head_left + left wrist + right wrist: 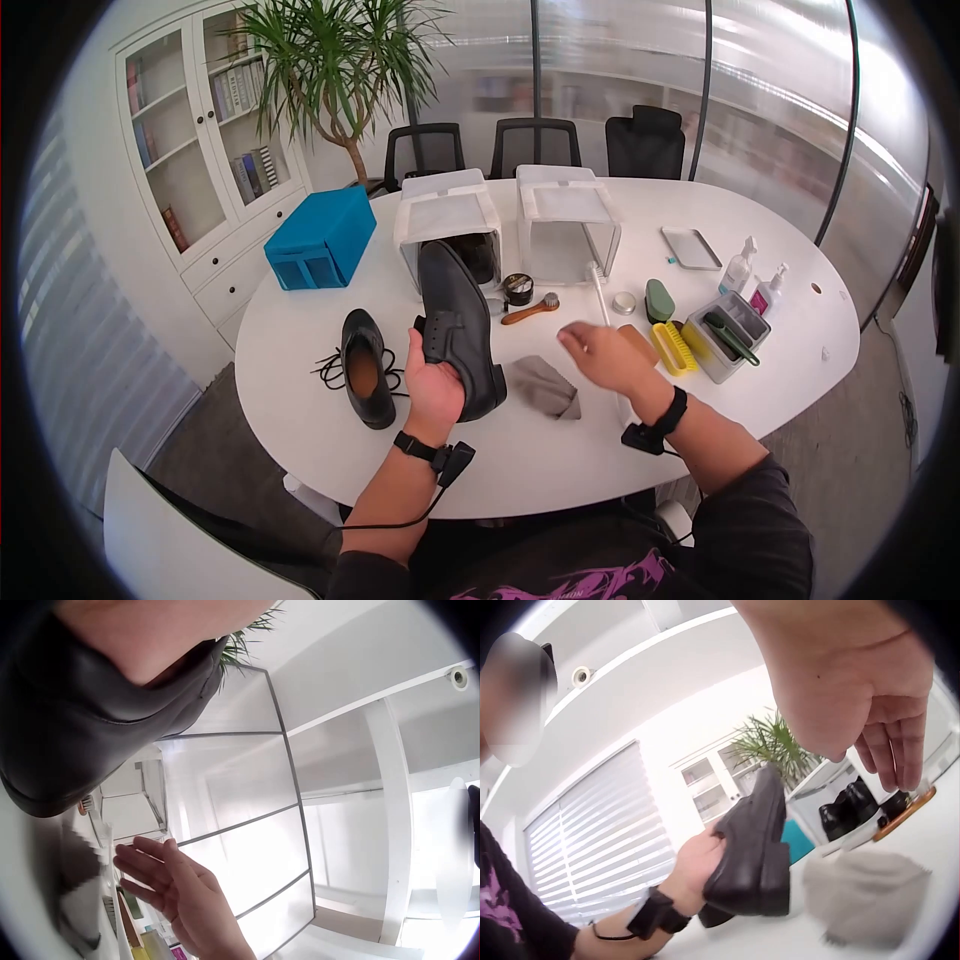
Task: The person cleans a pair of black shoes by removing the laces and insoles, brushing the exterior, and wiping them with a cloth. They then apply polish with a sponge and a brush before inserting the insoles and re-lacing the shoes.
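A black leather shoe [458, 335] is held up by the left hand [437, 395], which grips it near the heel opening; in the right wrist view the shoe [754, 851] rests in that hand [702, 864]. The right hand [608, 358] is in the air to the right of the shoe, touching nothing, its fingers loosely extended; the left wrist view shows this hand [184, 896] with fingers spread. A grey cloth [546, 387] lies on the table between the hands. The other black shoe [367, 370], laces loose, stands left of the left hand.
Behind are two clear-fronted boxes [568, 197], one with dark shoes inside, and a blue box [321, 238]. A wooden-handled brush [530, 309] and a polish tin [518, 289] lie midtable. At right are a yellow brush [673, 348], a grey caddy [722, 350], bottles [738, 268] and a tray [690, 248].
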Demonstrator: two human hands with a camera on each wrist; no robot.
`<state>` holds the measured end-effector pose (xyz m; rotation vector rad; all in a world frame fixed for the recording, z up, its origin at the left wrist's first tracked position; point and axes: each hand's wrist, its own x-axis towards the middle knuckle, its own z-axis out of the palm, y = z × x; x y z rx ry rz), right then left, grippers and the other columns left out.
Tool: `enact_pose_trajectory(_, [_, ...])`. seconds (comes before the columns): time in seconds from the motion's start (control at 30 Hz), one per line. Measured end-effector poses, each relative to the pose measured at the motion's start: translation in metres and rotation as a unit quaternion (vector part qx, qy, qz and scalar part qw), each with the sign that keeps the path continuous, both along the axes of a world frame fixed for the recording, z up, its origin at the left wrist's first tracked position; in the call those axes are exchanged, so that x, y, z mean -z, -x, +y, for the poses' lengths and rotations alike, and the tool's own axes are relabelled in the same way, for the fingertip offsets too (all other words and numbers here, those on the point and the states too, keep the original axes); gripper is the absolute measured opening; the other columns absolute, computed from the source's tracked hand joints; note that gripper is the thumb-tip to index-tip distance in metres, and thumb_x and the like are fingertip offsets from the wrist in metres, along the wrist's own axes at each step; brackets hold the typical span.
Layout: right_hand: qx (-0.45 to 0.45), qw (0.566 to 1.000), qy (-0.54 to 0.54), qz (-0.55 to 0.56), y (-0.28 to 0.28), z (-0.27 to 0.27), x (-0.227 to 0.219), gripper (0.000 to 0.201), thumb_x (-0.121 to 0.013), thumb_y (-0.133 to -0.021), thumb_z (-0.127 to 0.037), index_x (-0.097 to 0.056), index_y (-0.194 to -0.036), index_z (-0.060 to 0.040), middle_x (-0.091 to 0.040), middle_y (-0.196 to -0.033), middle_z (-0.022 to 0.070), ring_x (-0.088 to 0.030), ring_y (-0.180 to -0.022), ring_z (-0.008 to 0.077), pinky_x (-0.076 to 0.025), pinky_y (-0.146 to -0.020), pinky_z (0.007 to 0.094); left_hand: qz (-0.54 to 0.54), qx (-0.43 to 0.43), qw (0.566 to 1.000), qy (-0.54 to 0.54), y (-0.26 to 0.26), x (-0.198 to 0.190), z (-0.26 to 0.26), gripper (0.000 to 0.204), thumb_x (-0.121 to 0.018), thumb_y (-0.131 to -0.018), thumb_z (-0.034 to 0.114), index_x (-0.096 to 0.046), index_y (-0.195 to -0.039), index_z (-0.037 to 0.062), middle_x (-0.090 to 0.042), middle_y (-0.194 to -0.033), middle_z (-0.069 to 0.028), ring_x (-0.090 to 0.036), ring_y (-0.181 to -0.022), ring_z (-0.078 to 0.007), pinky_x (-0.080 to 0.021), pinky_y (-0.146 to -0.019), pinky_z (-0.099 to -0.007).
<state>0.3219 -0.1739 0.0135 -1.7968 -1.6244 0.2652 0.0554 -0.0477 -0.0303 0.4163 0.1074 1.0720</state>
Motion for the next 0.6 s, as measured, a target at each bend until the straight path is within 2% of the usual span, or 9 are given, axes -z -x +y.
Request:
enact_pose_trajectory(0.17, [0.026,1.0,-0.006,0.015,-0.026,0.038,-0.003,0.026,-0.072,-0.112,-0.019,-0.081,-0.124,0.0023,-0.084,-0.107,0.0223,-0.084,-0.103,0.0361,-0.065,-0.092,0.0459,0.018,-0.015,1.0,-0.019,0.001,0.001,0.002,0.075,-0.042,-0.124,0.06,-0.055,-0.166,-0.0001,-0.063,-0.168,-0.0186,-0.062,-0.153,-0.0354,-0.045,-0.133,-0.0513])
enact_pose_trajectory(0.23, [-0.087,0.988,-0.117,0.043,-0.024,0.073,0.016,0.023,-0.076,-0.107,-0.018,-0.08,-0.117,0.0025,-0.083,-0.104,0.0265,-0.082,-0.097,0.0422,-0.065,-0.087,0.0471,0.028,-0.001,0.997,-0.075,0.001,0.005,0.004,0.076,-0.042,-0.123,0.06,-0.055,-0.165,-0.0026,-0.063,-0.167,-0.0198,-0.062,-0.153,-0.0352,-0.046,-0.132,-0.0506])
enact_pose_trajectory(0.3, [-0.149,0.981,-0.124,0.027,-0.012,0.112,0.028,0.024,-0.076,-0.105,-0.013,-0.078,-0.124,0.0013,-0.083,-0.108,0.0273,-0.082,-0.102,0.0437,-0.065,-0.092,0.049,0.047,-0.007,0.996,-0.082,0.001,0.007,0.005,0.076,-0.043,-0.123,0.059,-0.054,-0.165,-0.0035,-0.063,-0.167,-0.0204,-0.062,-0.152,-0.0349,-0.046,-0.132,-0.0502])
enact_pose_trajectory(0.37, [-0.114,0.99,-0.017,-0.08,0.016,0.134,0.017,0.038,-0.073,-0.105,-0.01,-0.072,-0.142,-0.0009,-0.082,-0.128,0.0255,-0.078,-0.121,0.0453,-0.063,-0.107,0.0477,0.067,-0.014,0.994,-0.09,0.0,0.007,0.005,0.076,-0.043,-0.123,0.059,-0.054,-0.165,-0.0043,-0.063,-0.166,-0.0209,-0.063,-0.152,-0.0346,-0.047,-0.131,-0.0498])
enact_pose_trajectory(0.4, [-0.116,0.99,-0.018,-0.076,0.023,0.151,0.024,0.038,-0.073,-0.105,-0.01,-0.072,-0.142,-0.0009,-0.082,-0.128,0.0255,-0.078,-0.121,0.0453,-0.063,-0.107,0.0477,0.058,-0.015,0.994,-0.092,-0.001,0.007,0.005,0.075,-0.044,-0.124,0.058,-0.054,-0.165,-0.0044,-0.064,-0.166,-0.0209,-0.063,-0.152,-0.0345,-0.047,-0.131,-0.0496])
enact_pose_trajectory(0.47, [-0.122,0.979,-0.025,-0.161,0.028,0.203,0.065,0.038,-0.074,-0.104,-0.013,-0.07,-0.138,0.0026,-0.078,-0.128,0.027,-0.077,-0.121,0.0465,-0.062,-0.106,0.0523,0.053,-0.021,0.994,-0.093,0.001,0.009,0.004,0.075,-0.044,-0.124,0.057,-0.054,-0.164,-0.0046,-0.064,-0.166,-0.021,-0.064,-0.151,-0.0343,-0.048,-0.13,-0.0494])
enact_pose_trajectory(0.5, [-0.126,0.979,-0.027,-0.158,0.028,0.223,0.08,0.038,-0.074,-0.104,-0.013,-0.07,-0.138,0.0026,-0.078,-0.128,0.027,-0.077,-0.121,0.0465,-0.062,-0.106,0.0523,0.053,-0.028,0.995,-0.085,0.0,0.011,0.005,0.074,-0.044,-0.124,0.056,-0.054,-0.165,-0.0048,-0.064,-0.165,-0.0211,-0.064,-0.151,-0.0343,-0.048,-0.13,-0.0495])
enact_pose_trajectory(0.57, [-0.185,0.938,-0.003,-0.294,0.034,0.248,0.097,0.039,-0.071,-0.104,-0.016,-0.07,-0.139,0.003,-0.076,-0.136,0.026,-0.076,-0.124,0.0458,-0.062,-0.106,0.052,0.057,-0.035,0.995,-0.076,0.001,0.009,0.006,0.074,-0.044,-0.124,0.056,-0.053,-0.165,-0.005,-0.064,-0.165,-0.0213,-0.064,-0.151,-0.0344,-0.048,-0.13,-0.0496])
enact_pose_trajectory(0.6, [-0.165,0.911,-0.041,-0.376,0.039,0.25,0.104,0.04,-0.069,-0.104,-0.017,-0.07,-0.139,0.0008,-0.075,-0.137,0.0245,-0.078,-0.123,0.0429,-0.063,-0.106,0.0517,0.062,-0.048,0.993,-0.086,0.0,0.008,0.004,0.074,-0.044,-0.124,0.055,-0.054,-0.164,-0.0052,-0.064,-0.165,-0.0214,-0.064,-0.151,-0.035,-0.047,-0.131,-0.0501])
